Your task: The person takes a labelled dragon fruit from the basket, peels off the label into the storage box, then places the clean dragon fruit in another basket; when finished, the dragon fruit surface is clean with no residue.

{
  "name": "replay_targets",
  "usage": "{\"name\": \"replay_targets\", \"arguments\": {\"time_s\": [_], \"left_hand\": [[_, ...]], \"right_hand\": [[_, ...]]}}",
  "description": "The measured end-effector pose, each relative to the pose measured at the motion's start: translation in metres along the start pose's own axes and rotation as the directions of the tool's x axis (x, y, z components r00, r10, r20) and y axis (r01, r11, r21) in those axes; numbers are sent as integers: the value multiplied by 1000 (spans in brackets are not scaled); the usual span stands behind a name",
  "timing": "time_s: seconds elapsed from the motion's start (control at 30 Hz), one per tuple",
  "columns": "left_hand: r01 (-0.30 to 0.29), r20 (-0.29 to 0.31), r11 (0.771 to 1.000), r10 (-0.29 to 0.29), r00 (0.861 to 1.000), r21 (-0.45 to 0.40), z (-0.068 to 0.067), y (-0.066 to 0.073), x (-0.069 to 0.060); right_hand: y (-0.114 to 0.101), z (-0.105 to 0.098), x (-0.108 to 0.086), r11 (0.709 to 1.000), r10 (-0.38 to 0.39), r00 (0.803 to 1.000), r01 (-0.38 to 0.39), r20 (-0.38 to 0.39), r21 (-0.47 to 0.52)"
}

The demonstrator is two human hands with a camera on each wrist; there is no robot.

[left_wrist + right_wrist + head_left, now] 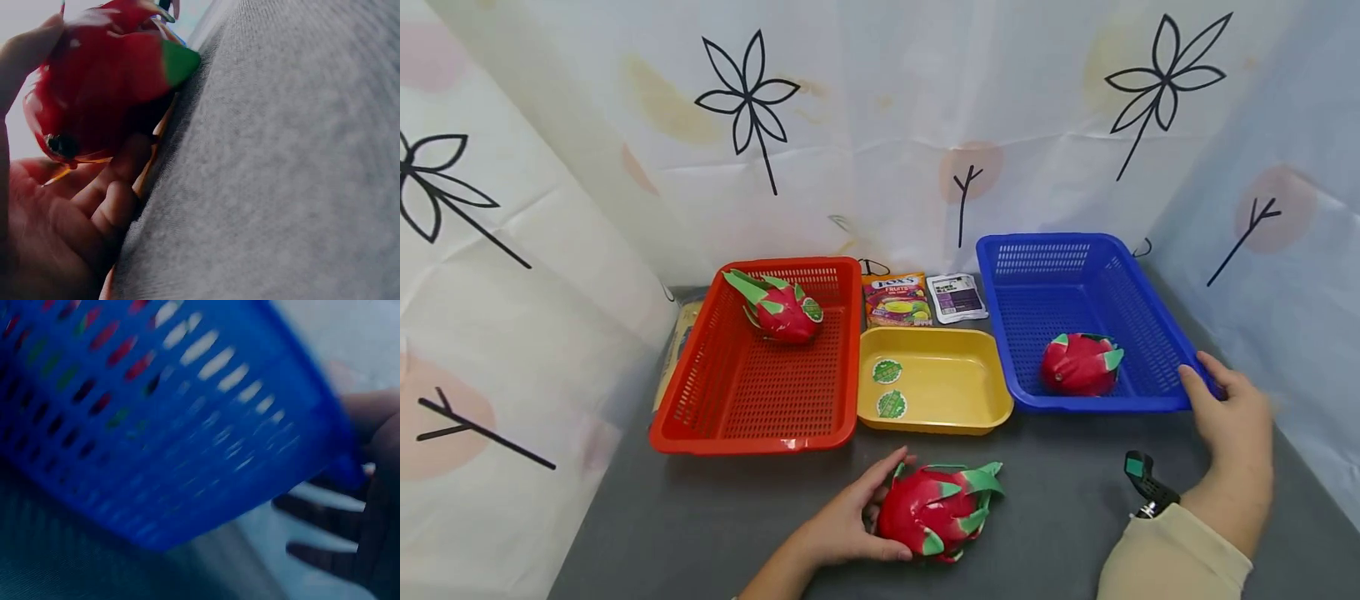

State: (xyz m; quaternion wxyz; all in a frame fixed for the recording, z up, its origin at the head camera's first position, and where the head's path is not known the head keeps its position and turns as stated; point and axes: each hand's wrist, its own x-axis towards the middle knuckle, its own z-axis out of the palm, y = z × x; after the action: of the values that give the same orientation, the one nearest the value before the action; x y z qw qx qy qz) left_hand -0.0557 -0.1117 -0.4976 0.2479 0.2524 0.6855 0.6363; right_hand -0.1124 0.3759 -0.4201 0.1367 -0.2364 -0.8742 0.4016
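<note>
A red dragon fruit with green tips lies on the dark table, and the left hand grips its left side, thumb at the front. The left wrist view shows that fruit between the thumb and curled fingers of the left hand. At the right, the right hand holds the front right corner of the blue basket, in which another dragon fruit lies. In the right wrist view the basket's perforated wall is tilted in the picture; the right hand pinches its corner, lower fingers extended.
A red basket at the left holds a third dragon fruit. Between the baskets stands a yellow tray with two green stickers. Behind it lie an orange packet and a white packet. Patterned curtains enclose the table.
</note>
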Motion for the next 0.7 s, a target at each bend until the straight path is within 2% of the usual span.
{"name": "replay_targets", "arguments": {"time_s": [0.13, 0.23, 0.33, 0.43, 0.57, 0.7], "left_hand": [[27, 22, 997, -26, 999, -67, 4, 1, -4], [-12, -5, 998, 12, 1000, -64, 9, 1, -4], [-87, -25, 996, 86, 996, -35, 14, 1, -3], [-150, -11, 988, 150, 989, -20, 15, 3, -2], [-218, 46, 972, 222, 974, -84, 18, 13, -2], [-260, 82, 952, 275, 958, -160, 25, 35, 3]], "right_hand": [[5, 12, 5, 976, 162, 986, -153, -48, 154], [5, 16, 7, 957, 217, 975, -201, -54, 210], [4, 15, 8, 949, 224, 973, -204, -59, 242], [3, 13, 9, 940, 237, 969, -211, -68, 269], [1, 12, 9, 932, 261, 963, -234, -66, 278], [3, 12, 8, 932, 263, 964, -242, -48, 269]]}}
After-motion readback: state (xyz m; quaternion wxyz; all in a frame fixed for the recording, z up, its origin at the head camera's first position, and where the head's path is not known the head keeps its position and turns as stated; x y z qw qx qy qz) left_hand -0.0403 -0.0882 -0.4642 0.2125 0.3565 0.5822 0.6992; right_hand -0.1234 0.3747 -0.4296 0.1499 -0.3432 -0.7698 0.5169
